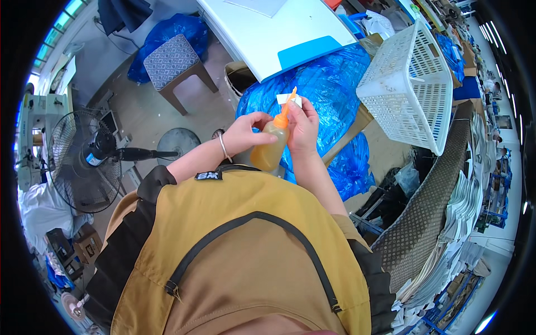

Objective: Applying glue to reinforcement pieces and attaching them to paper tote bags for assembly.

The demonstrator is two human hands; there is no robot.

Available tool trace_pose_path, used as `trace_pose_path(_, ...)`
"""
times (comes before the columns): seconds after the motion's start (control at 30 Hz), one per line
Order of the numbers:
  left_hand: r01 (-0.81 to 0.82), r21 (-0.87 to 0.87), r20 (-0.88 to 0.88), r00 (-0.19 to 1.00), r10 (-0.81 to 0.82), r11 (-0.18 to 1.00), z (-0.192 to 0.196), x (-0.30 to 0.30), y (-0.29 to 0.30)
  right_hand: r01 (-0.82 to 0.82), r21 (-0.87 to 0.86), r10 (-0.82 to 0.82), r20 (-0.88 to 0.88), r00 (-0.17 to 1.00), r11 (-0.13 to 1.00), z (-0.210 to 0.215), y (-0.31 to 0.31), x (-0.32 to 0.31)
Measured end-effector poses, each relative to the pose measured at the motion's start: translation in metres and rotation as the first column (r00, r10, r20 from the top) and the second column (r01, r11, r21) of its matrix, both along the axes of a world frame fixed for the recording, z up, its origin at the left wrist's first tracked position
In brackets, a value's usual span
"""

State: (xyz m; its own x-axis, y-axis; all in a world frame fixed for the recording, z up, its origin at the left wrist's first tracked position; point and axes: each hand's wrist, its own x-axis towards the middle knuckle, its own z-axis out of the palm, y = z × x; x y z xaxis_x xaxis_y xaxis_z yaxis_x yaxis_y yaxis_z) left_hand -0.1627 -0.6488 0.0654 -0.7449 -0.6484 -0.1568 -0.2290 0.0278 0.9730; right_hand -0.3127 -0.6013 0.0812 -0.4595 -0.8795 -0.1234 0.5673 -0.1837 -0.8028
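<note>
In front of my body is a translucent squeeze bottle (269, 148) of yellowish liquid with a long orange nozzle (283, 115). My left hand (245, 134) is closed on the bottle's left side, its thumb lying across the front; a bracelet circles that wrist. My right hand (303, 127) pinches a small white paper piece (283, 99) right behind the nozzle tip. Whether the right fingers also touch the nozzle, I cannot tell. Below both hands spread large blue plastic bags (329, 89), their contents hidden.
A white table (268, 39) with a blue panel on it stands ahead. At the right is a tilted white plastic basket (399, 89), beside patterned material (421, 234) and stacked sheets. A patterned stool (172, 61) and a black fan (92, 151) stand at the left.
</note>
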Motion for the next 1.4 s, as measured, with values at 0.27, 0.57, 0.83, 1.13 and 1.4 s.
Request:
trace_pose_path(0.27, 0.021, 0.277, -0.071, 0.998, -0.002, 0.961, 0.004, -0.02, 0.003, 0.038, 0.052, -0.021, -0.287, 0.958, 0.998, -0.001, 0.002, -0.008)
trace_pose_path(0.57, -0.111, -0.188, 0.353, 0.919, 0.173, 0.976, -0.002, -0.026, 0.002, 0.093, 0.125, 0.045, -0.799, 0.6, 0.988, -0.005, 0.006, -0.003)
trace_pose_path(0.83, -0.075, -0.182, 0.371, 0.918, 0.139, 0.98, 0.009, -0.019, 0.001, 0.05, 0.121, 0.003, -0.401, 0.916, 0.991, -0.013, 0.003, -0.006)
trace_pose_path(1.13, -0.052, -0.109, 0.428, 0.899, 0.094, 0.993, 0.012, -0.014, 0.005, 0.23, 0.055, -0.096, -0.797, 0.596, 0.972, -0.03, -0.006, 0.002)
trace_pose_path(1.4, -0.028, -0.16, 0.511, 0.853, 0.107, 0.987, 0.0, -0.019, 0.003, 0.353, -0.157, -0.203, -0.974, 0.097, 0.922, -0.042, -0.025, 0.0)
